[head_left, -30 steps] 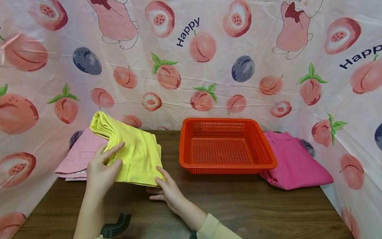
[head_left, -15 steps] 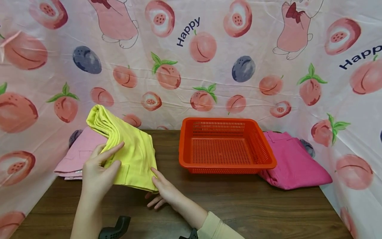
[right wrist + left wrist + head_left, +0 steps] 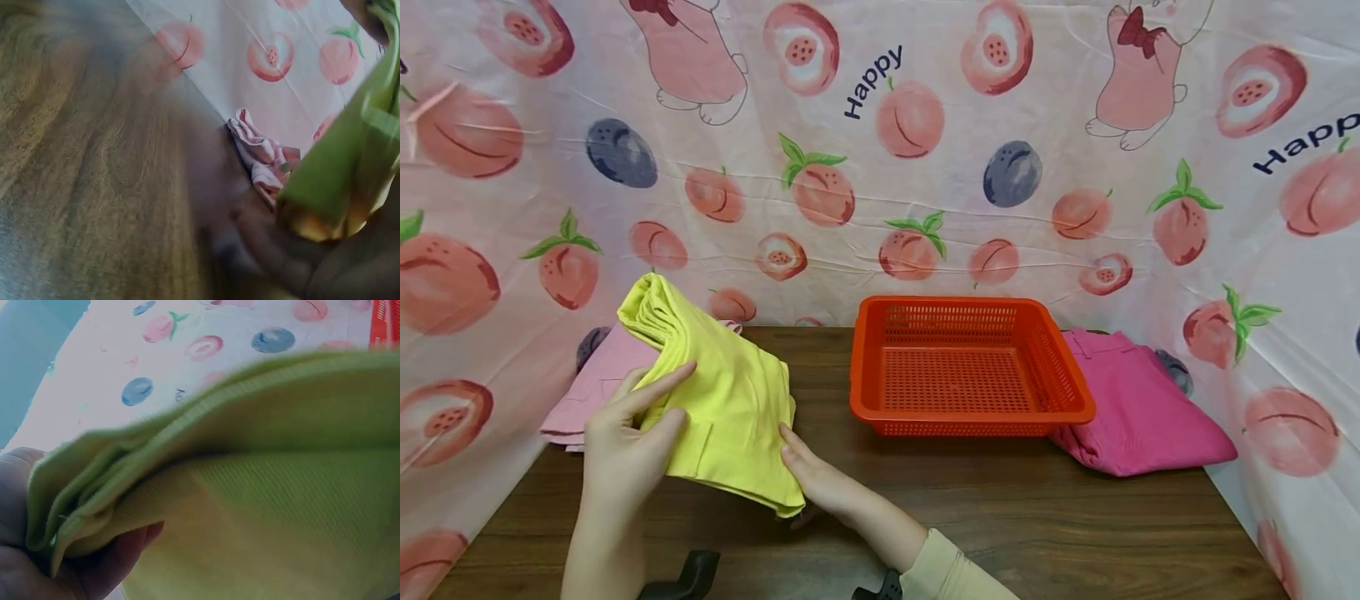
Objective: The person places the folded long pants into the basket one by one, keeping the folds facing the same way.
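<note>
Folded yellow pants (image 3: 730,408), with a belt loop showing near the lower edge, are held tilted above the left side of the table. My left hand (image 3: 625,442) grips their left edge, thumb and index finger on the near face. In the left wrist view the stacked layers of the pants (image 3: 269,506) lie between the thumb and fingers. My right hand (image 3: 823,483) holds the lower right edge, thumb in front and the other fingers mostly hidden behind. The right wrist view shows the right hand (image 3: 300,256) dark and blurred around the bottom of the cloth (image 3: 331,169).
Light pink folded pants (image 3: 595,379) lie at the far left, partly covered by the yellow ones. A red plastic basket (image 3: 977,418) stands at the back centre, with hot pink folded pants (image 3: 1142,408) against its right side. A fruit-print curtain (image 3: 925,42) surrounds the wooden table (image 3: 1037,517).
The yellow pants have tilted, their lower right corner coming down and nearer. My left hand has shifted left and slightly down. The right hand's lower fingers have gone mostly behind the cloth.
</note>
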